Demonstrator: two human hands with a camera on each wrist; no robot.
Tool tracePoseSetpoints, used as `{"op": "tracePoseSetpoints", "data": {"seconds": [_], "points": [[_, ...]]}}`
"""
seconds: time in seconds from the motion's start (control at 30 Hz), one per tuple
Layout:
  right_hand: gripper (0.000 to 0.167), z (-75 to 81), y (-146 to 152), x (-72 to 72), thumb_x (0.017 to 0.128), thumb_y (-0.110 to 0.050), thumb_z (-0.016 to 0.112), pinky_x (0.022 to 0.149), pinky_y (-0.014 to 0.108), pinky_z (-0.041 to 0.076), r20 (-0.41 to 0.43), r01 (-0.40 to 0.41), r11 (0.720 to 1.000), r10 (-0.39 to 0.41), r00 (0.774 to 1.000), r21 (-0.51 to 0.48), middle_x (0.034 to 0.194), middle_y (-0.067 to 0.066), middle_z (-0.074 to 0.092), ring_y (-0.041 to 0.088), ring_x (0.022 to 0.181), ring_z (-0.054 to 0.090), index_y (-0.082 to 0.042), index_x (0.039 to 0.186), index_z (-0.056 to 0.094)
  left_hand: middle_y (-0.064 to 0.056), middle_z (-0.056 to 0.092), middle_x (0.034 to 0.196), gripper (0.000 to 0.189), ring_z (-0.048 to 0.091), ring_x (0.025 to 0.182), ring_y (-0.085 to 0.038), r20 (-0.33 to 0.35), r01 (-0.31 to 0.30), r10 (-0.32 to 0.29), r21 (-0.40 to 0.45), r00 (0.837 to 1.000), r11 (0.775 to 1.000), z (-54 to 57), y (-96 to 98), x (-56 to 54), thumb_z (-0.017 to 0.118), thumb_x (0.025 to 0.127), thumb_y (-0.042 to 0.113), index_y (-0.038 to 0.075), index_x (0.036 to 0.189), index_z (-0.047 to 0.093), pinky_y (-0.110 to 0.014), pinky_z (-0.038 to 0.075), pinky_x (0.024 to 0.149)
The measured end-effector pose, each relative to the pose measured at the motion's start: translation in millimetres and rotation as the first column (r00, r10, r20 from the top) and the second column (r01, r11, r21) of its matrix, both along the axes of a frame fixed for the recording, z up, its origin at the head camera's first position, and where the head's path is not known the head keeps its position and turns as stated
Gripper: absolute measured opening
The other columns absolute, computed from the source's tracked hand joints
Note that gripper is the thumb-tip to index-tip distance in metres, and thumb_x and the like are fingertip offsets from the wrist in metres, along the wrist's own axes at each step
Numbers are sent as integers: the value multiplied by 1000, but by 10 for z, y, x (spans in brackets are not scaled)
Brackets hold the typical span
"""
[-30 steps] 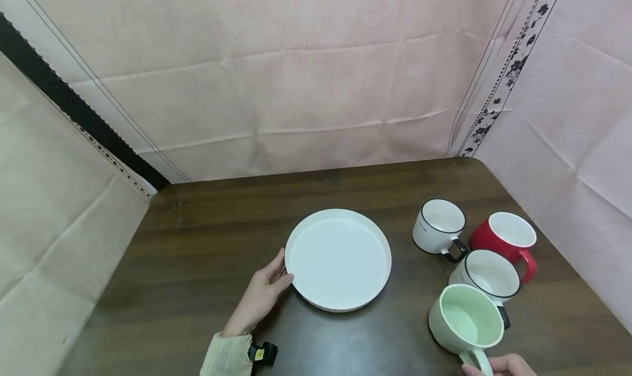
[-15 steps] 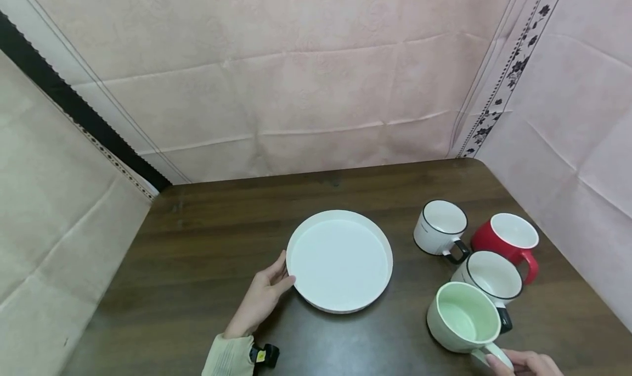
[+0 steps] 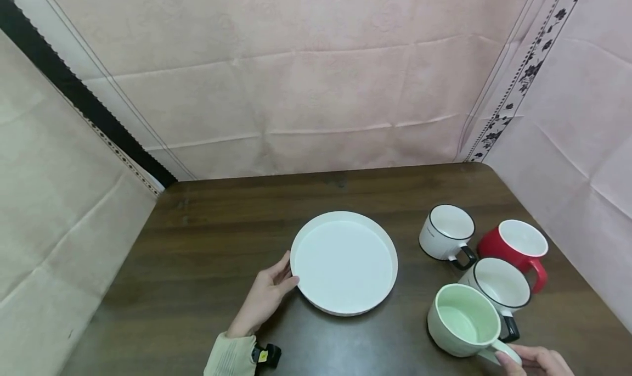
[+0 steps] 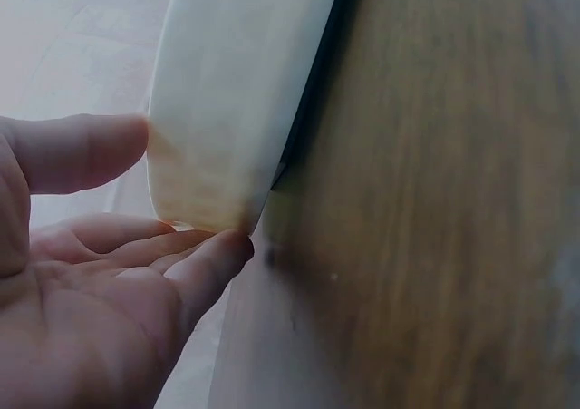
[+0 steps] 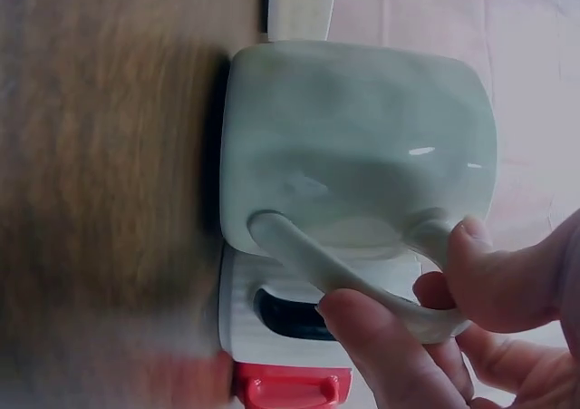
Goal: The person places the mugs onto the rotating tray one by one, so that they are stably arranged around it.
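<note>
A round white plate (image 3: 344, 263) with a raised rim lies on the wooden table. At its left edge is my left hand (image 3: 266, 295), thumb and fairly straight fingers touching the side of the plate; the left wrist view shows the thumb (image 4: 91, 152) at the rim. My right hand (image 3: 538, 360) pinches the handle of a pale green mug (image 3: 464, 321), upright at the front right. In the right wrist view, thumb and fingers close round that handle (image 5: 335, 268). The mug's handle points to the lower right in the head view.
Behind the green mug are a white mug (image 3: 502, 282) with a black handle, a red mug (image 3: 501, 248) and another black-handled white mug (image 3: 441, 239). Pale cloth walls (image 3: 316, 90) enclose the table (image 3: 197, 244) at the back and both sides.
My right hand has swung the green mug's handle from pointing toward me to pointing further right. My left hand stays at the plate. The head view has shifted slightly.
</note>
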State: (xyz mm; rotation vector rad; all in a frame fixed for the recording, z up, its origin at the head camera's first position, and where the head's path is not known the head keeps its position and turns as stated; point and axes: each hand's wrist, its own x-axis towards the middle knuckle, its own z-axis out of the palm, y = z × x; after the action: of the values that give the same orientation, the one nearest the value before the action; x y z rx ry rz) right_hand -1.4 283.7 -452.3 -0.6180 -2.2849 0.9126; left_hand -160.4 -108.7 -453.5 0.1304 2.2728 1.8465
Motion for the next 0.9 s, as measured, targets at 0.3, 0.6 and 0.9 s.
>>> {"op": "tracePoseSetpoints", "data": {"seconds": [0.3,0.6,0.9], "points": [[18,112,-89,-67,70,14,79,52,5,43,-91,-23,998,18,996,-60,73,-7,52,-3,62,47,7,84,69,-10,28,156,65,41,135,-24,25,-14,14,-19,1000,1000,38,4,2,65,94,14,5,150,33,-31,44,99],[17,238,-160,-142,76,12,76,57,3,45,-131,-23,994,8,991,-109,78,-8,54,-2,73,52,10,91,69,-10,27,156,63,41,135,-24,26,-14,15,-31,1000,999,58,-1,16,64,95,15,6,150,33,-32,43,100],[23,391,-254,-251,70,23,74,52,11,51,-247,-89,988,56,967,-124,79,-6,53,-7,69,57,18,90,65,-10,27,156,64,40,135,-23,25,3,-2,-43,1000,999,57,-12,20,63,96,17,7,151,32,-32,44,101]]}}
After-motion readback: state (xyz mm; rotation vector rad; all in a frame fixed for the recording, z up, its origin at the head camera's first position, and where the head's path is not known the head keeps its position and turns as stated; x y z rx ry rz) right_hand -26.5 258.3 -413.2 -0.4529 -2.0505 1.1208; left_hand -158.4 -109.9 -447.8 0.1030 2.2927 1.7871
